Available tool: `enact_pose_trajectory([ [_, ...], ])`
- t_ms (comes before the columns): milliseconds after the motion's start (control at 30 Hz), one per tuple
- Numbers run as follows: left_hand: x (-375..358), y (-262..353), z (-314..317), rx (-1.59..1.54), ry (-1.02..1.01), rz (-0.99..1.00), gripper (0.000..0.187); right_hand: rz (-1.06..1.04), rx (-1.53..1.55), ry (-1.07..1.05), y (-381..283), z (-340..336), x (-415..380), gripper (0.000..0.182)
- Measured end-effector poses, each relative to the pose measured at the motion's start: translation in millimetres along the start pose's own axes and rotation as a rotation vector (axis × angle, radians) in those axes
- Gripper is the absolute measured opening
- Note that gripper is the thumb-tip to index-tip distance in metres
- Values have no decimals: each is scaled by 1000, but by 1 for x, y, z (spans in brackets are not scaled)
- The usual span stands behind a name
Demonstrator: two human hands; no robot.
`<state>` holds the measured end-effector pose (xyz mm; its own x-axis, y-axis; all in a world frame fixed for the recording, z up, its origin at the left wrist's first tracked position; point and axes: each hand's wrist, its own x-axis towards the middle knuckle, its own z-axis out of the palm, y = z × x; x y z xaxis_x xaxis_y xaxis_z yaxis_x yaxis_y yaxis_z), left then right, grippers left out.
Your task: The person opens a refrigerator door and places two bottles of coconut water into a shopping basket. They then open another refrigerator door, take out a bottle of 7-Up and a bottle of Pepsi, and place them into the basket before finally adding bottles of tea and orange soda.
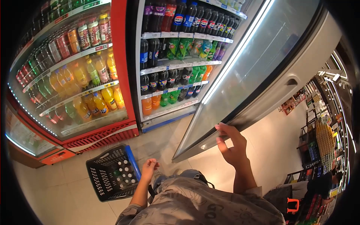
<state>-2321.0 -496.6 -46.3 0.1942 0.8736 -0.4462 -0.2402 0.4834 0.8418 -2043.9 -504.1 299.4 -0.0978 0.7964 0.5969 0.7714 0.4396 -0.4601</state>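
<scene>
My right hand [233, 146] is raised at the edge of the open fridge door [258, 99], thumb and fingers apart, fingertips overlapping the door frame in this view. Lower down, my left hand [149, 169] hangs in front of my body with its fingers curled in and nothing showing in them. Beside it on the floor stands a black shopping basket [100, 170] with a blue handle [132, 162]. Several bottles [125, 174] with white caps are in the basket. Straight ahead, the opened fridge holds rows of soda bottles [176, 80] on its shelves.
A red-framed drinks fridge [122, 75] with its glass door shut stands to the left, full of bottles and cans. Store shelves [324, 138] line the right side. Another person [315, 187] is at the lower right, near an orange handle [293, 205]. The floor is tiled.
</scene>
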Motion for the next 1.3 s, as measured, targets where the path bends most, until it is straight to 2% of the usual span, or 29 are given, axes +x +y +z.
enact_pose_trajectory([
  [33,0,1,-6,-14,48,0,17,15,2,-33,1,10,5,38],
  [167,-3,-5,-19,-102,82,44,16,-354,-146,-164,-15,41,41,35],
  [267,-1,-11,-17,-100,83,92,16,-446,-284,-319,-23,67,70,34],
  [300,-3,-6,-16,-115,97,84,17,-532,-269,-255,-19,81,78,32],
  [400,-3,-1,-18,-248,93,76,20,-656,-453,-416,-11,118,111,32],
  [533,-6,12,-20,-389,65,59,23,-838,-667,-399,20,183,156,22],
  [633,-4,11,-20,-428,65,67,24,-897,-677,-343,28,225,196,15],
  [767,-6,17,-20,-460,84,60,27,-941,-684,-345,39,276,250,14],
  [867,-8,26,-16,-513,100,55,27,-1009,-590,-328,53,302,288,11],
  [933,-8,29,-16,-550,115,72,27,-990,-547,-406,62,316,308,13],
  [1033,-3,40,-13,-477,264,81,26,-984,-317,-454,81,337,338,16],
  [1133,0,56,-14,-406,509,143,28,-1048,-207,-476,93,357,347,16],
  [1233,2,68,-19,-391,684,215,23,-871,147,-507,104,397,309,16],
  [1267,3,62,-21,-323,760,241,25,-774,203,-602,101,408,287,18],
  [1300,0,66,-18,-15,915,220,28,-724,272,-687,100,424,257,18],
])
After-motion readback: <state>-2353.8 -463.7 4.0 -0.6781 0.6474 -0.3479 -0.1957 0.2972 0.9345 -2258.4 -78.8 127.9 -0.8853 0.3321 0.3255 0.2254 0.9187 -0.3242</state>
